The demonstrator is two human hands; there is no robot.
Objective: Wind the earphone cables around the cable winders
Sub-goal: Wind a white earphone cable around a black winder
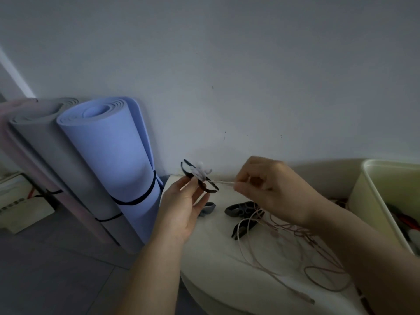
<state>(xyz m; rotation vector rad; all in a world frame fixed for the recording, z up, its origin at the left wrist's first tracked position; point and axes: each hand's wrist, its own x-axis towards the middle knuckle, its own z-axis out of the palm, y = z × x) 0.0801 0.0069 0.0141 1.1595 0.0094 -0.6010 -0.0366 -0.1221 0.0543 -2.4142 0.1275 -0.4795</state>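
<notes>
Above the far edge of the counter (211, 264), the left hand (181, 208) pinches the winder (210, 189) in its fingers while the right hand (270, 189) pinches the cable (223, 183), taut and running straight rightward.

The left hand (181, 210) holds a black thin-armed plastic cable winder (200, 178) above the far left corner of the white rounded table (216, 264). Just right of it, the right hand (270, 189) pinches the pale thin earphone cable (225, 182). The rest of the cable lies in loose loops on the table, under the right forearm. A grey plastic winder (208, 209) and a dark plastic winder (243, 210) lie on the table below the hands. A cream plastic bin (372, 201) stands at the right. Left of the table, a rolled blue foam mat (118, 160) leans on the wall.
</notes>
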